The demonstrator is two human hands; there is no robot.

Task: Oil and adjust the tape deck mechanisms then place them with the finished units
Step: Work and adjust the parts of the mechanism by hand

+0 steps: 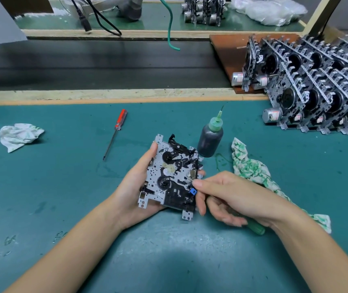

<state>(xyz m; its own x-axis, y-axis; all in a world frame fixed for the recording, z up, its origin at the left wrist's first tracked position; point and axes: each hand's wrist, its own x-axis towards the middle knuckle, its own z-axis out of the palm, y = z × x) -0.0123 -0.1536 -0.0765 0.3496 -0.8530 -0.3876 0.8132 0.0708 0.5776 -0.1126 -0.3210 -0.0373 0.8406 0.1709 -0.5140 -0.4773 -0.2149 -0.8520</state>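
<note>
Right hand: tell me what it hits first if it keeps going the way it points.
The right hand points left at the tape deck mechanism held in the left hand; it probably meets that unit's right edge first.

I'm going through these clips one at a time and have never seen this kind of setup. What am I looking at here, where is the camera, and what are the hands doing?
There is no robot: a person works with bare hands, and the one picture comes from a camera worn on the head, looking down at a green bench. The left hand holds a tape deck mechanism, a metal plate with gears. The right hand has a green-handled tool in its grip and touches the mechanism's right edge. On the bench lie a red screwdriver, a dark oil bottle with a needle tip, a green-stained rag and a crumpled cloth. At the right stand rows of stacked mechanisms, seemingly the finished ones.
</note>
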